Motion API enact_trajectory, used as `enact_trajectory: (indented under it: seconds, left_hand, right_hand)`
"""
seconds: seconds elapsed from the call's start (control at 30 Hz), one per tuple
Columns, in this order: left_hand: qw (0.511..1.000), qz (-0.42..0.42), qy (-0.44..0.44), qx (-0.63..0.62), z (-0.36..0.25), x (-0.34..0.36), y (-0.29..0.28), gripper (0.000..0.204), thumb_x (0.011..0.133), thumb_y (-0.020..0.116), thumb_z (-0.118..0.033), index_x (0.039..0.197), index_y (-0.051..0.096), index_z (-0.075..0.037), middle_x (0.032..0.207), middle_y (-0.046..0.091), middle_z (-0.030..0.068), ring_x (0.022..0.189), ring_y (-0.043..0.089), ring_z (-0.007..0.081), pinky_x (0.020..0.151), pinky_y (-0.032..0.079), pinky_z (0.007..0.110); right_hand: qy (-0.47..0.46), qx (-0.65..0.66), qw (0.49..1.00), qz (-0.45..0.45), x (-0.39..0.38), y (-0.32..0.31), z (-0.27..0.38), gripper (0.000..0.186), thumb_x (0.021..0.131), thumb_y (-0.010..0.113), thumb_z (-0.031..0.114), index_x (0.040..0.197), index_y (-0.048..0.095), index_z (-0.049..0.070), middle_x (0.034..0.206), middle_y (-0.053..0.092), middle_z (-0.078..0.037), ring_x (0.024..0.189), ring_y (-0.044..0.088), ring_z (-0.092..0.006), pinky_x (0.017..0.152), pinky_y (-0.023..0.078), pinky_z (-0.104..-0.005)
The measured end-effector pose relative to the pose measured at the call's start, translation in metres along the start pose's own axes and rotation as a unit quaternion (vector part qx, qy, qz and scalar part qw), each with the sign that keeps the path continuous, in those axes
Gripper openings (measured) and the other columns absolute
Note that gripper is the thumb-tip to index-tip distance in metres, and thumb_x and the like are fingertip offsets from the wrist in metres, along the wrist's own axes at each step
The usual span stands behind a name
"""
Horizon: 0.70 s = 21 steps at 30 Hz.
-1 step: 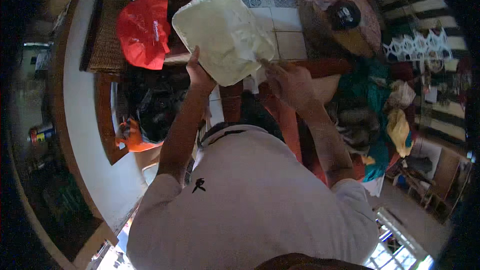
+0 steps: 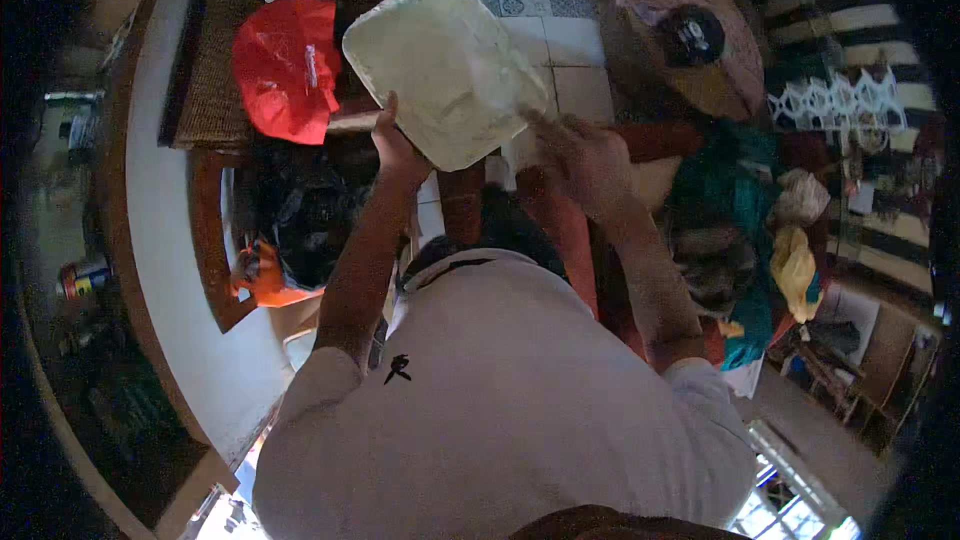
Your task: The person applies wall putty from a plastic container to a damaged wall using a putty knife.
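Observation:
A shallow, rounded-square tray (image 2: 352, 52) is held tilted in front of me, above my lap. A pale cream layer (image 2: 430, 60) covers its inside, looking powdery or pasty; I cannot tell which. My left hand (image 2: 397, 145) grips the tray's near left side, thumb up over the rim and the other fingers hidden beneath. At the right corner, my right hand (image 2: 590, 165) reaches its fingers to the rim or just over the pale layer. Those fingers are smeared by motion, so whether they pinch anything is unclear.
To the left lie a red plastic bag (image 2: 288, 70), a black bag (image 2: 315, 215) and an orange bag (image 2: 275, 280). A dark cap (image 2: 692, 37) rests on a pinkish bundle at far right. Green cloth (image 2: 735, 180) lies nearer, on the right. White tiles (image 2: 575, 40) show beyond the tray.
A bright ridge in the pale layer near the tray's right side looks flatter and blurred now. My right hand has shifted slightly; the left keeps its grip.

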<state>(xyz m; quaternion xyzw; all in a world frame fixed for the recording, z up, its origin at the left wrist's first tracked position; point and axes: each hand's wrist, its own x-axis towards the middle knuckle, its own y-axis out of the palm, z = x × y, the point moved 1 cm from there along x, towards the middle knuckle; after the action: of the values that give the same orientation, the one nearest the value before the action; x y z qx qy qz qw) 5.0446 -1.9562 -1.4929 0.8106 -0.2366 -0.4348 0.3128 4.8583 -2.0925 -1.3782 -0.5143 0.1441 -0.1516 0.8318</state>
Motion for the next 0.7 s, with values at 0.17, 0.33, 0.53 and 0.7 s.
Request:
enact_trajectory:
  seconds: [0.17,0.33,0.53,0.7]
  left_hand:
    - [0.998,-0.02,0.032,-0.045,-0.034,0.144,0.031,0.069,0.091,0.046,-0.044,0.145,0.028,-0.004,0.141,0.041,0.0183,0.127,0.042,0.0384,0.106,0.033,0.053]
    - [0.995,-0.093,0.014,-0.026,-0.088,0.265,0.068,0.069,0.09,0.046,-0.047,0.144,0.031,-0.006,0.138,0.043,0.019,0.125,0.043,0.0397,0.105,0.033,0.055]
    - [0.994,-0.07,-0.019,-0.078,-0.152,0.401,0.088,0.067,0.092,0.044,-0.049,0.142,0.035,-0.006,0.138,0.044,0.0188,0.124,0.043,0.0402,0.103,0.034,0.056]
    - [0.986,-0.155,0.016,-0.057,-0.192,0.503,0.119,0.067,0.092,0.047,-0.046,0.143,0.032,-0.005,0.139,0.043,0.019,0.125,0.043,0.0402,0.104,0.033,0.057]
  right_hand:
    - [0.036,-0.075,0.996,0.031,0.161,0.012,-0.089,0.044,0.083,0.06,0.013,0.127,0.057,0.014,0.086,0.061,-0.014,0.074,0.063,-0.0332,0.062,0.053,-0.042]
    - [-0.065,0.115,0.99,0.055,0.297,0.023,-0.109,0.042,0.086,0.059,0.013,0.127,0.056,0.014,0.083,0.06,-0.013,0.072,0.063,-0.0319,0.062,0.053,-0.0428]
    - [-0.074,-0.004,0.992,0.103,0.457,0.015,-0.128,0.052,0.084,0.06,0.024,0.134,0.049,0.016,0.088,0.064,-0.015,0.075,0.067,-0.0326,0.059,0.055,-0.0435]
    - [-0.094,-0.055,0.987,0.115,0.571,0.0,-0.17,0.045,0.087,0.059,0.015,0.131,0.052,0.015,0.083,0.06,-0.01,0.067,0.063,-0.0294,0.057,0.053,-0.0407]
